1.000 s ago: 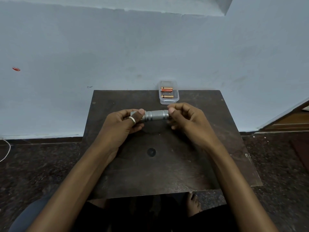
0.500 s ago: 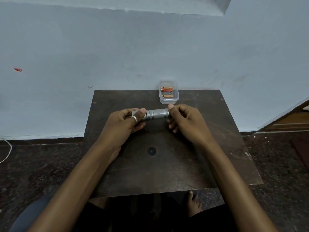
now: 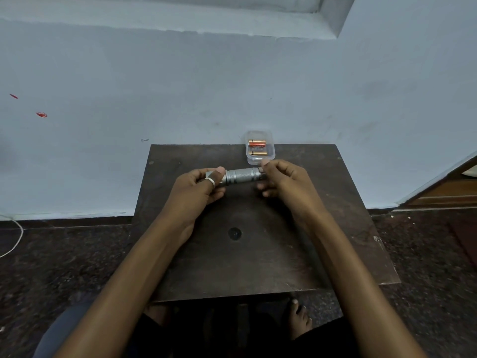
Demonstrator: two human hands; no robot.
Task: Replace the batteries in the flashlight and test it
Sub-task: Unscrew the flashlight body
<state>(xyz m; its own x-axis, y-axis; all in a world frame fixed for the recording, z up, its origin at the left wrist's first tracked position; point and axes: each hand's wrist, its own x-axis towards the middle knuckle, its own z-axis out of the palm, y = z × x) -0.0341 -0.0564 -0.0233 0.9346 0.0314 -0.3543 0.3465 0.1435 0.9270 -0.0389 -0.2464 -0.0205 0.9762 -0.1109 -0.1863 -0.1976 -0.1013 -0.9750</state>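
Flashlight (image 3: 242, 177): one, silver, knurled.
Batteries (image 3: 256, 144): two, in box (image 3: 260, 159) behind flashlight.
Left hand (image 3: 196, 187): grips one end.
Right hand (image 3: 286, 179): pinches the other end.

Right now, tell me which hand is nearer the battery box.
Right. The right hand sits just before the battery box; the left hand holds the flashlight farther left.

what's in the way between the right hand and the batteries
Nothing visible. The right hand grips the flashlight just in front of the clear box holding the batteries; whether the box has a lid cannot be told.
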